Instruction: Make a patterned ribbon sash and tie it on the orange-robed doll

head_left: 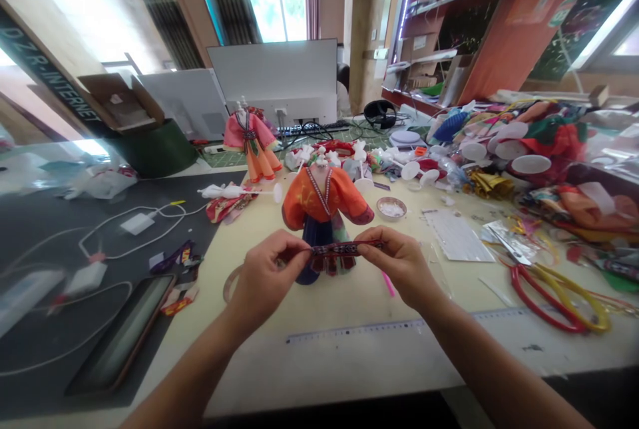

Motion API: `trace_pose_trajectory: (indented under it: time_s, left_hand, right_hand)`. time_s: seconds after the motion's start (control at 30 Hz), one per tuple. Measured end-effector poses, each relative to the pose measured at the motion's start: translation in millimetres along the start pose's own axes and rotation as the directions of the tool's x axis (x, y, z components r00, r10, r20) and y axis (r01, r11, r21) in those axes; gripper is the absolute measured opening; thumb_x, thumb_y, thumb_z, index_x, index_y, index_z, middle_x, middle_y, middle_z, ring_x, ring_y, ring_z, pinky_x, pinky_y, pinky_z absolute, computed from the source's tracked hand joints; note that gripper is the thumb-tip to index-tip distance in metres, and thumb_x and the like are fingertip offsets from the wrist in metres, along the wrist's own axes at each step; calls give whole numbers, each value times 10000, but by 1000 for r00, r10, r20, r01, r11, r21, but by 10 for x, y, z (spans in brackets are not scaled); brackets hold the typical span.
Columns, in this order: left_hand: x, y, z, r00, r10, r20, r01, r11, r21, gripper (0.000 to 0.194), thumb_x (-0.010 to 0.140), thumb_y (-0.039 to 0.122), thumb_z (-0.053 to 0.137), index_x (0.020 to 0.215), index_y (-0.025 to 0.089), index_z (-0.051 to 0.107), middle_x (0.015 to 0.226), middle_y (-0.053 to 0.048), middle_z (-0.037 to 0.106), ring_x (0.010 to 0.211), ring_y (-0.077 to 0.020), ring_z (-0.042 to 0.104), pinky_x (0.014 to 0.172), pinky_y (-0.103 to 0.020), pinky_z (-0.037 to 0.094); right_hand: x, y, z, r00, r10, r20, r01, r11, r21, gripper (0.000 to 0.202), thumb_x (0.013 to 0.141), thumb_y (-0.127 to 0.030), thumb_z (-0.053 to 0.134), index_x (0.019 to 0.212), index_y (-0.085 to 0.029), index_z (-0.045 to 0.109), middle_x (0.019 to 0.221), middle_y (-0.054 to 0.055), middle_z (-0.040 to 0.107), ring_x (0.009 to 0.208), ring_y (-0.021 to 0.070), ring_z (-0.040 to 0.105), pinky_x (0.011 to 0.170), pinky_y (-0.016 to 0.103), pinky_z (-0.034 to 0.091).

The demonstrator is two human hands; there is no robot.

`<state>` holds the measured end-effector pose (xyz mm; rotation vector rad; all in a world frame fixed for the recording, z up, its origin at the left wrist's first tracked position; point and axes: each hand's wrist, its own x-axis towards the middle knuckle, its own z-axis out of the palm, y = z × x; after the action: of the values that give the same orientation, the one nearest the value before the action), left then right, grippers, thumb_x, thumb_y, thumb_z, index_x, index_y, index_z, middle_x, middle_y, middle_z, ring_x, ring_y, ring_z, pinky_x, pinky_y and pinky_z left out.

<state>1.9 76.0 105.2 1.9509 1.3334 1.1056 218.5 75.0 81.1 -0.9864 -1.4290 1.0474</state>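
A small headless doll form in an orange jacket and dark blue skirt [324, 206] stands upright on the cream table top [359, 309]. In front of its skirt, a narrow patterned red ribbon [342, 249] is stretched flat between both hands. My left hand [267, 276] pinches the ribbon's left end. My right hand [399, 266] pinches its right end. A pink pen [388, 284] lies half hidden under my right hand.
A second dressed doll [251, 140] stands farther back by a monitor [279, 80]. Red and yellow scissors [554, 292] lie at the right, a clear ruler [399, 329] along the front, a small dish [391, 207] beside the doll. Fabric scraps and white discs pile at the right; cables and a phone [122, 336] at the left.
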Motion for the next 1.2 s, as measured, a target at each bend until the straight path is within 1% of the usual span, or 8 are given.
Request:
trace_pose_trajectory:
  time_s: [0.13,0.23,0.3,0.47,0.6,0.7,0.83,1.2]
  left_hand:
    - [55,31,67,991,-9,-135,-6,993,-115,46,774,226,623,784,182,636,790,5,610,663,-102,557,592,-205,453]
    - [74,32,169,971,-49,-233,0,978,-207,59,777,235,622,795,180,633,816,5,625,654,-95,563,609,-200,467]
    - [77,23,241,952,-61,-301,-16,968,-250,70,779,238,620,816,179,634,841,-2,640,679,-101,572,640,-206,476]
    - [99,-12,390,878,-44,-477,-63,976,-207,97,785,239,615,848,172,646,870,-23,660,707,-118,587,663,-227,481]
    - [143,-34,490,795,-11,-607,-109,981,-160,106,780,239,623,846,161,653,888,-41,669,768,-143,617,725,-256,498]
    - [179,-42,548,765,-32,-643,-102,980,-170,121,783,245,622,860,157,653,879,-45,675,763,-144,624,733,-261,504]
    - [218,-42,582,734,-51,-677,-95,980,-177,127,782,250,621,863,156,652,832,-35,678,737,-137,622,720,-248,504]
    - [311,-57,594,731,-85,-677,-58,981,-185,150,774,279,622,852,154,652,725,-12,647,660,-128,591,666,-241,491]
  right_hand:
    - [102,-32,57,997,-24,-80,29,997,65,103,774,-296,647,797,-195,636,764,15,660,699,142,598,625,285,477]
    - [158,-34,107,991,-77,-106,89,989,114,87,795,-280,623,824,-199,625,872,34,679,793,159,620,709,311,498]
    - [187,-15,140,984,-114,-138,128,987,101,76,807,-275,607,817,-201,599,954,48,677,854,173,622,759,334,500]
    - [234,55,228,958,-171,-231,173,985,-12,84,830,-285,568,815,-208,538,1035,67,642,917,191,602,802,366,484]
    - [268,91,306,941,-181,-284,181,983,-29,82,851,-299,539,852,-219,520,894,41,626,851,177,593,750,334,488]
    - [304,98,350,927,-191,-322,187,981,-44,81,851,-298,535,854,-218,520,801,13,589,764,155,571,697,302,477]
    - [347,88,374,914,-200,-354,192,980,-60,83,841,-289,542,846,-207,532,778,-1,564,700,134,527,659,282,451]
    - [439,120,424,902,-181,-391,179,983,-42,110,833,-311,533,853,-205,509,755,-2,545,681,133,515,629,278,446]
